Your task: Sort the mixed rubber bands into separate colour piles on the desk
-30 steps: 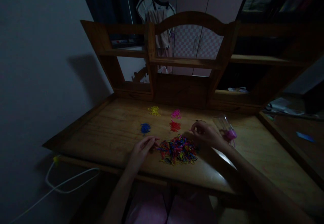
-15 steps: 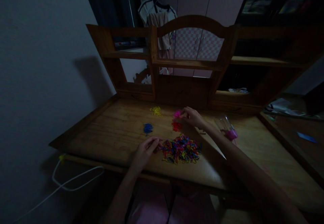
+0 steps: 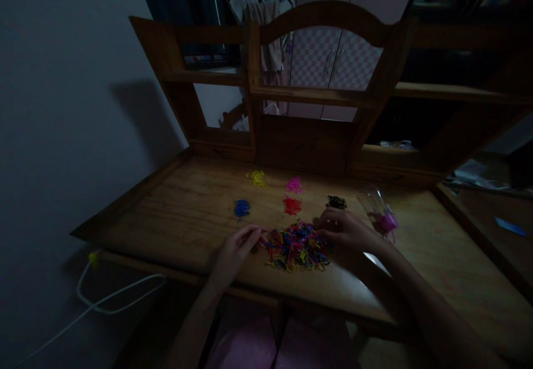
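A mixed heap of small, thin, looped pieces (image 3: 297, 248) in many colours lies on the wooden desk in front of me. My left hand (image 3: 244, 242) rests at its left edge, thumb and fingers pinched together; what is between them is too small to make out. At the heap's right edge my right hand (image 3: 343, 229) has its thumb and index fingertips close together on the pieces, and anything in them is hidden. Beyond are single-colour piles: blue (image 3: 241, 208), yellow (image 3: 257, 178), pink (image 3: 293, 185), red (image 3: 292, 205) and black (image 3: 336, 202).
A clear container with a pink lid (image 3: 388, 222) lies on its side at the right. A wooden shelf unit (image 3: 308, 99) rises along the desk's back edge. A white cable (image 3: 120, 301) hangs at the front left, and a wall (image 3: 83, 108) stands to the left.
My right hand has moved from the pink and red piles down to the right edge of the mixed heap, uncovering the black pile. My left hand has stayed. The view has tilted slightly downward.
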